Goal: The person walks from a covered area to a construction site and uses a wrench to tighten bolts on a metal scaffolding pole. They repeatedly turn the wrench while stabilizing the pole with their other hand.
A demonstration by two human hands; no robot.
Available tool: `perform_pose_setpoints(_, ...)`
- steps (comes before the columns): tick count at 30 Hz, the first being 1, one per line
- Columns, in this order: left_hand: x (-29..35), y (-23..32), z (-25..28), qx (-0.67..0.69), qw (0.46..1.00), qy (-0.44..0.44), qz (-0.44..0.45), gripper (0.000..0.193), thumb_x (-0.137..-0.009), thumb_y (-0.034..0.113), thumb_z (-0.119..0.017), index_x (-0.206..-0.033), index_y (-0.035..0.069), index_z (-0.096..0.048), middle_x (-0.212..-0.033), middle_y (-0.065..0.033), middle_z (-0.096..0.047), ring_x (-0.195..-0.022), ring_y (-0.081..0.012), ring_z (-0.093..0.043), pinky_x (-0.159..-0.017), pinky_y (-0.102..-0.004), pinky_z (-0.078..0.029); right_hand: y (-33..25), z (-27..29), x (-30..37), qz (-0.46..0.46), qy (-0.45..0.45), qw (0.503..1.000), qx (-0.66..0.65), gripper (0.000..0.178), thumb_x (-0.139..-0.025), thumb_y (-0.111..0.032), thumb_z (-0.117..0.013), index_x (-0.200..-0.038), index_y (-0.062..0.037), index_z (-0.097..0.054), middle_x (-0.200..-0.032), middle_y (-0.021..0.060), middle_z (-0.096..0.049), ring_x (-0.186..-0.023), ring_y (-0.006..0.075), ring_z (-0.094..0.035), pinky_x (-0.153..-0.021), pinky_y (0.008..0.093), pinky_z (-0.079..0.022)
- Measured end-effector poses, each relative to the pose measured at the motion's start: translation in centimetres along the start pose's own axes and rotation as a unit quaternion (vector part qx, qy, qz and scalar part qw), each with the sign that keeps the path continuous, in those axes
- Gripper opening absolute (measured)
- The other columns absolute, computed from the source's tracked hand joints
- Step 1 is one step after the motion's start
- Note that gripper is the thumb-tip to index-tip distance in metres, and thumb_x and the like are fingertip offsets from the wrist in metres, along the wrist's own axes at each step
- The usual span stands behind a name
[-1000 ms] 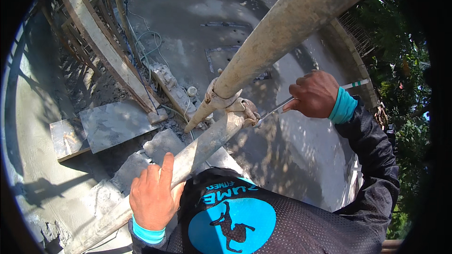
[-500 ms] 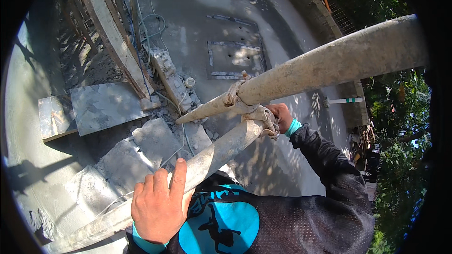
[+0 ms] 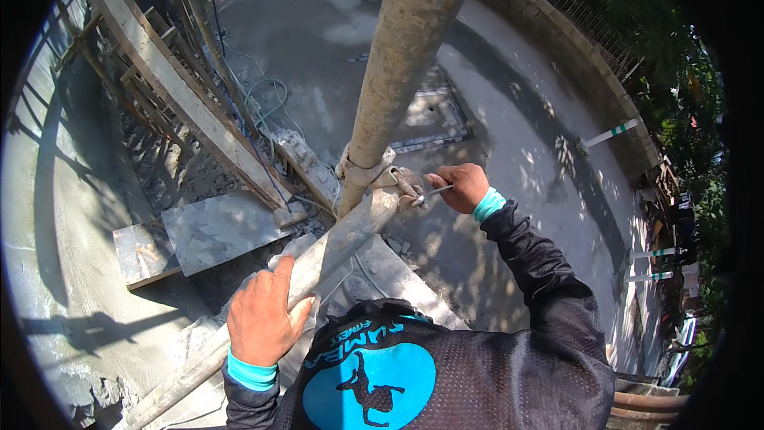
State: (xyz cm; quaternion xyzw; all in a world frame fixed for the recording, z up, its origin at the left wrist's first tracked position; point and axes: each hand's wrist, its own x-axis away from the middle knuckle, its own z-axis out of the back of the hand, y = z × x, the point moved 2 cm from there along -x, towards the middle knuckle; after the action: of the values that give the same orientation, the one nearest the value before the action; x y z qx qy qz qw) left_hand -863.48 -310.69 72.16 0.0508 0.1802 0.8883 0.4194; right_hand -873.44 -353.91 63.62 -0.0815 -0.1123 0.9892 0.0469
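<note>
Concrete-crusted pipe is lying under the left hand, which is gripping it with fingers wrapped over. At its upper end sits the clamp, joining the upright pole. The right hand is clenching a thin tool against the clamp; it seems to be working the bolt, so the next move needs steady turning.

Head camera looks steeply down, close over scaffold pipes, concrete floor far below.
</note>
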Motion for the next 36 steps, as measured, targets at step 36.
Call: perform_pose_setpoints(36,0.1,0.3,-0.4,-0.020,1.000,0.024,-0.001,0.075,-0.077,0.031,-0.089,-0.142,0.009,-0.060,-0.092,-0.0130,-0.062,-0.082,-0.0345,-0.067,-0.069,-0.0460,-0.052,-10.2,18.5,-4.0,0.268,-0.002,0.907,0.324,0.039,-0.089,-0.050,-0.075,-0.074,-0.0144,-0.069,-0.062,0.0014,-0.059,-0.057,0.0161,-0.058,-0.078,0.0360,-0.044)
